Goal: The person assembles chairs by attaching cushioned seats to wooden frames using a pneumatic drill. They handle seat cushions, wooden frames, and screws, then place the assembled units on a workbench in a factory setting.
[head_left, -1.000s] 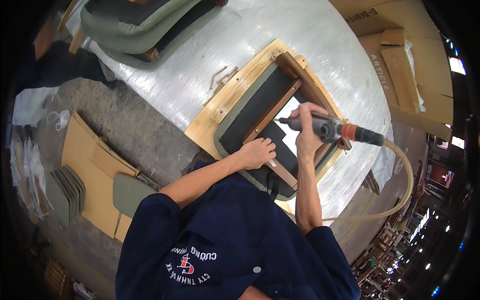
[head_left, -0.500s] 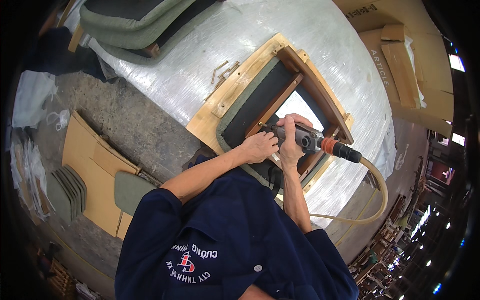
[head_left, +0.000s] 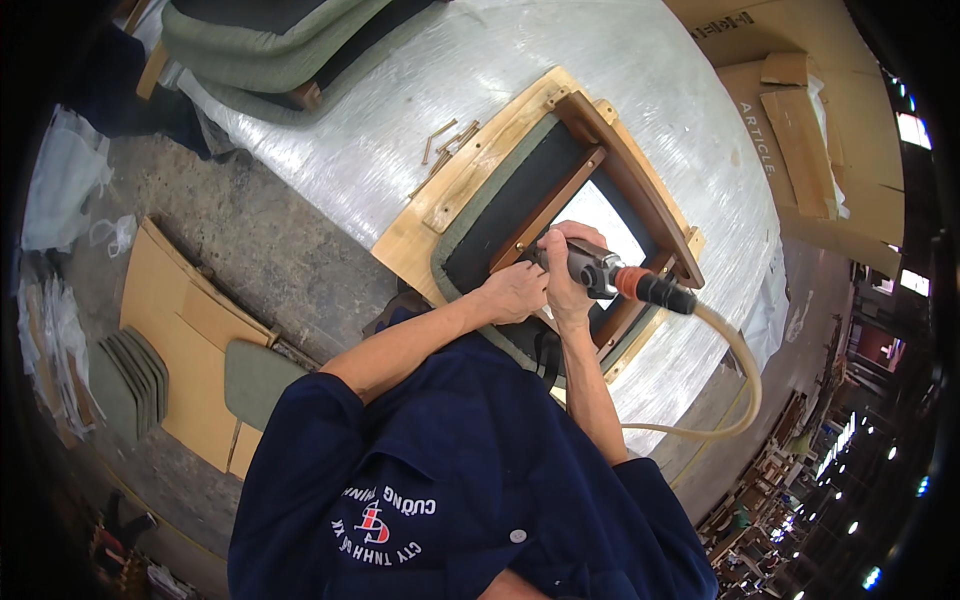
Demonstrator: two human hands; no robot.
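Observation:
My right hand [head_left: 570,280] is wrapped round a dark air-powered driver [head_left: 592,268] with an orange collar and a pale hose. The driver's front end points left at a corner of a brown wooden frame [head_left: 550,205]. My left hand [head_left: 515,292] is closed beside that front end, fingers curled at the frame; what they pinch, if anything, is hidden. The frame lies on the black underside of a green-upholstered seat [head_left: 480,210]. Beneath the seat is a light wooden board with blocks [head_left: 410,243]. A white label shows inside the frame.
Several long bolts [head_left: 445,150] lie on the plastic-covered table [head_left: 350,165], left of the board. Stacked green cushioned seats [head_left: 270,50] stand at the far left. Cardboard [head_left: 180,350] and green panels [head_left: 130,385] are on the floor at left. A large carton [head_left: 840,120] is at the far right.
The driver and my right hand have shifted slightly left, and the hose has swung left with them. My left hand has moved a little left and stays closed.

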